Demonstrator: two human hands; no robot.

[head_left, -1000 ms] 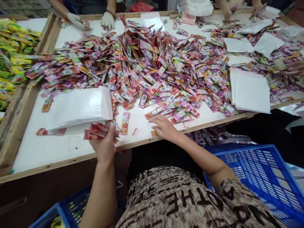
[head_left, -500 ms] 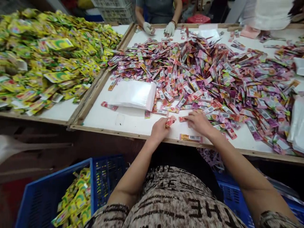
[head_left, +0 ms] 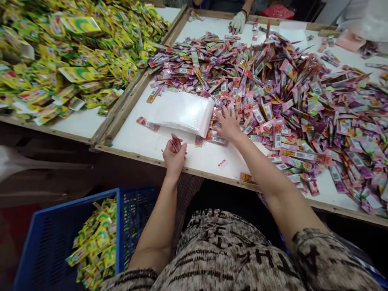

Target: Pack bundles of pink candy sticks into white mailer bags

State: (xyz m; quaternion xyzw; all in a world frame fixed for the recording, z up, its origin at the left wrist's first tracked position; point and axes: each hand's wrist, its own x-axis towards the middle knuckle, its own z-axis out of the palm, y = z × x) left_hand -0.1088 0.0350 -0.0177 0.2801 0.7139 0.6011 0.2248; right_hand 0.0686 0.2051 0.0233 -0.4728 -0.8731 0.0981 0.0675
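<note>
My left hand (head_left: 175,155) rests at the table's near edge, its fingers closed round a small bundle of red sachets (head_left: 175,143). My right hand (head_left: 228,123) lies spread, fingers apart, on the edge of a big heap of pink and purple sachets (head_left: 281,93). It touches the sachets just right of a stack of clear plastic bags (head_left: 183,112) that lies on the white table (head_left: 136,139).
A second table at the left carries a pile of yellow-green sachets (head_left: 69,56). A blue crate (head_left: 65,238) by my left knee holds more yellow sachets. Another person's gloved hand (head_left: 237,22) works at the far edge. Loose sachets (head_left: 248,178) lie near the front rim.
My right hand has reached forward from the front edge to the heap beside the bags. My left hand has drawn left and back with its bundle. The view has swung left.
</note>
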